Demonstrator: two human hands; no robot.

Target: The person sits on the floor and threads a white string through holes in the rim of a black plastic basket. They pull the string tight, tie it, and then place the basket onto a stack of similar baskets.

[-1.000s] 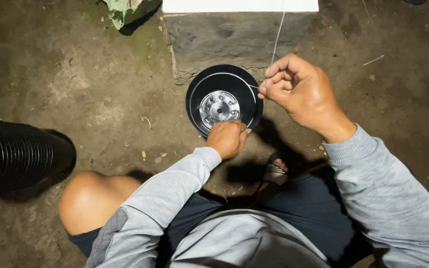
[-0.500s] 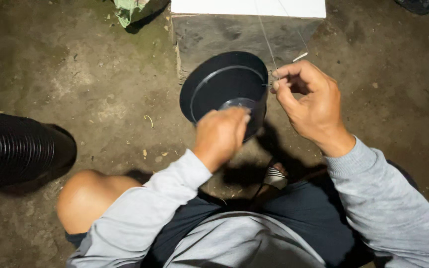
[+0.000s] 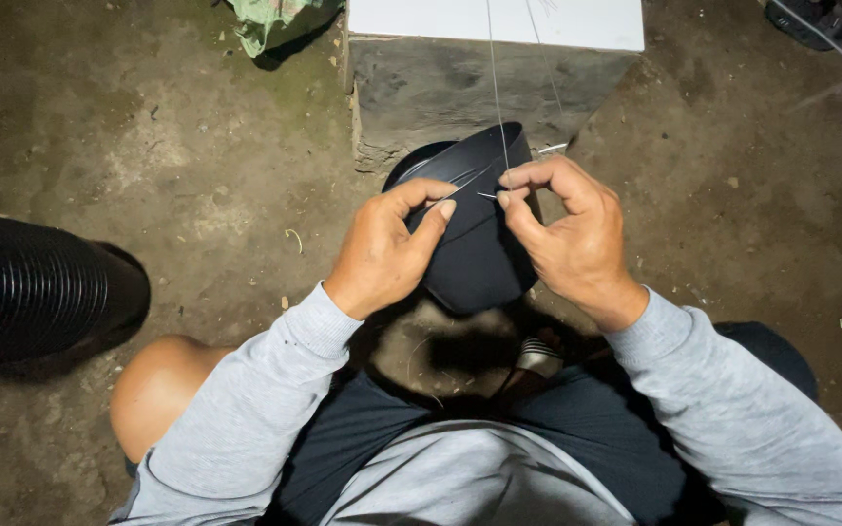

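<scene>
**Thin line pinched over the black cup**

My left hand [image 3: 382, 248] grips the side of a black, round plastic cup [image 3: 475, 229], tilted on its side above the dirt floor [image 3: 197, 146], thumb and forefinger closed across it. My right hand [image 3: 567, 239] pinches a thin pale line [image 3: 494, 88] at the cup's wall, fingertips tight together. The line runs up past a grey stone block [image 3: 440, 88]. A black ribbed pipe [image 3: 31, 287] lies well apart at my left.

Spool [image 3: 479, 258] between both hands, block [image 3: 479, 83] behind, pipe [image 3: 31, 287] left

No packages, labels, signs or screens in view.
</scene>
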